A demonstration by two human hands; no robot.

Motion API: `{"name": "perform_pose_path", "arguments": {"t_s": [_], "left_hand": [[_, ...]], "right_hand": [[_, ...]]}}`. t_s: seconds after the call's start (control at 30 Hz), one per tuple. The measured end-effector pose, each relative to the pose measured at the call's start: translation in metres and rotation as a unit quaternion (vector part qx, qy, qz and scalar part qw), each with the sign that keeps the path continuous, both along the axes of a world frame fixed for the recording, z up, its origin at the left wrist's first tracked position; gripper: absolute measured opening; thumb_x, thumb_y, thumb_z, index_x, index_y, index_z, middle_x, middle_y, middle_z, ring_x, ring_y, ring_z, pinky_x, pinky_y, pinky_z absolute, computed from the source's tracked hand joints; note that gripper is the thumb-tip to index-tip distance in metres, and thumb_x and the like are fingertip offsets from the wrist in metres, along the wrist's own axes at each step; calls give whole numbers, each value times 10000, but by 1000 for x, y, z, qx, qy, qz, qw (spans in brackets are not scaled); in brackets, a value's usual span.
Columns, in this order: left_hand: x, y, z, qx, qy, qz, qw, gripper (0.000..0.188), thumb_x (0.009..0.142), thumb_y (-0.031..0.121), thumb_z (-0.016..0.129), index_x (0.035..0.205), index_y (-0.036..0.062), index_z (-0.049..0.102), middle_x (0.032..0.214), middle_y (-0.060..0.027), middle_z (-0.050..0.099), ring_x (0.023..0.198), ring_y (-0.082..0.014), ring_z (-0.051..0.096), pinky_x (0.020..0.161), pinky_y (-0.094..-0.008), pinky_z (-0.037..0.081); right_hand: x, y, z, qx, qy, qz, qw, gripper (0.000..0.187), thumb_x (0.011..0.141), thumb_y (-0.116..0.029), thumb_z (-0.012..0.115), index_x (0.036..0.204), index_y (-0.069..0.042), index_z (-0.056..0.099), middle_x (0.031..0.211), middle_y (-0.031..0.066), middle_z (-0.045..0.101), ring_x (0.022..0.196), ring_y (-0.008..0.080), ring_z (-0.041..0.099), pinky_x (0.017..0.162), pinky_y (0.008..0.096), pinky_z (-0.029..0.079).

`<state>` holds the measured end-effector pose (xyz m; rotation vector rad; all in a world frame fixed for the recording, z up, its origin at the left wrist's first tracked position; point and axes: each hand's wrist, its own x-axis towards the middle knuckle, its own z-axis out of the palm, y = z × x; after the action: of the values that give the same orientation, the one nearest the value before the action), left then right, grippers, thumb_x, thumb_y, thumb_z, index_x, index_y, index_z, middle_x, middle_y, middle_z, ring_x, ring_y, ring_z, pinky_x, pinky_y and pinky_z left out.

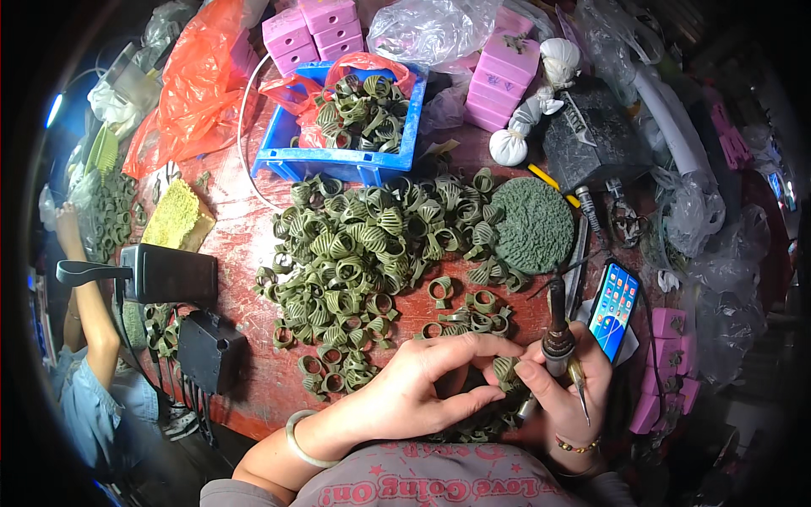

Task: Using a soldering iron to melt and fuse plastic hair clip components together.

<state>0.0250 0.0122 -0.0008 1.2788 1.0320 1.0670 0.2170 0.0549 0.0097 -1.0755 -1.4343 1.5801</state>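
My left hand, with a pale bangle at its wrist, pinches a small ribbed olive-green ring between thumb and fingers. Close against it, my right hand grips a pen-like handpiece with a dark grip and a metal collar. A thin pointed tool with a brass-coloured shaft also sits among the right fingers. The right fingertips are beside the ring; whether they touch it I cannot tell. A large heap of similar green rings lies beyond my hands, and more show below them at my lap.
A blue bin holds more rings at the back. To the right are a round green textured pad, a lit phone and a black box. Pink blocks stand behind. At left, a person's arm works near a black device.
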Motion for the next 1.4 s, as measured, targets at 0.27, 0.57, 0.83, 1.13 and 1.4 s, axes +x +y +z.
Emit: {"name": "perform_pose_path", "arguments": {"t_s": [0.27,0.57,0.83,1.13,1.4], "left_hand": [[-5,-3,3,-64,-19,-5,998,440,795,35,672,1223,27,568,713,12,620,518,-21,469,481,-208,357],[-7,-2,0,-81,-30,-31,996,435,811,43,642,1233,-3,547,754,-4,658,534,-26,505,509,-196,395],[-13,-1,-1,-205,-329,74,919,254,831,6,574,1059,19,463,911,-67,562,548,-16,420,449,-163,307],[-9,-2,1,-242,-165,93,952,113,917,136,619,935,52,545,715,7,584,477,-4,419,419,-165,282],[-10,0,1,-247,-141,93,954,150,899,96,633,1005,8,574,825,-30,619,679,-44,549,562,-193,458]], "right_hand": [[-3,-1,2,28,-5,21,999,215,821,33,675,976,3,530,851,57,653,788,115,647,720,240,511],[-4,-1,8,34,-48,15,998,187,827,37,658,956,13,525,834,77,664,776,113,650,697,236,504],[-13,11,-4,157,-278,-57,946,254,769,-16,738,945,-14,555,816,89,649,716,144,647,612,267,485],[-17,11,-10,261,-298,22,918,301,688,25,728,934,-37,567,821,130,652,720,329,646,616,385,493],[-13,13,-6,243,-327,41,912,281,697,15,742,908,-35,564,769,114,635,661,277,645,582,350,490]]}}
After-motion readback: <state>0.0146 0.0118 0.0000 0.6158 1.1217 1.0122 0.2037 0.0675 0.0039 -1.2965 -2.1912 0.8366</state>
